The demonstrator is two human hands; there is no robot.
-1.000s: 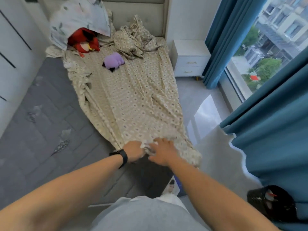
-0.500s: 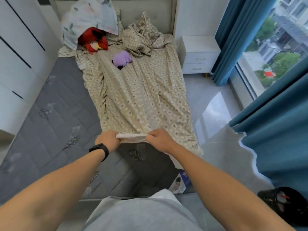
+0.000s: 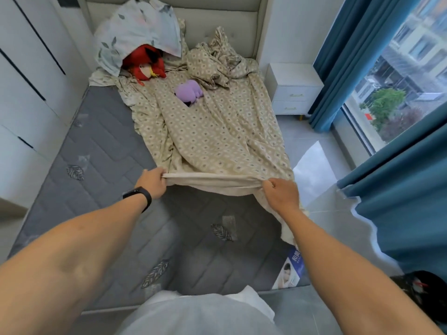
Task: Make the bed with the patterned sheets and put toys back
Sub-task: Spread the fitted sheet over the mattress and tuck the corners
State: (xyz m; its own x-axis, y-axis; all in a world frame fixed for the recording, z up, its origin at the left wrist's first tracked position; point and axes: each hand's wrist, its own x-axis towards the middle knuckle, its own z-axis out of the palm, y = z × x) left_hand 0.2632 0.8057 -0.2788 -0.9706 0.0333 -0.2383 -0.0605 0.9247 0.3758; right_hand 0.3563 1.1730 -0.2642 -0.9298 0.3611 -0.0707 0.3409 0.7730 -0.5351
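Patterned sheet lay along the right half of the grey mattress, with its long axis from the headboard down to the foot, where the person stood. Its near edge was lifted off the mattress and stretched between two hands. Left hand gripped one end of this edge with curled fingers, and right hand gripped the other end in a fist; both held cloth only. The right hand was at the right side of the mattress, the left hand near its middle. So the bare left half of the mattress lay to the left of both hands, and probably the left hand must carry the edge that way. Red toy under the pillow and purple toy rested on the sheet near the headboard, well apart from the hands
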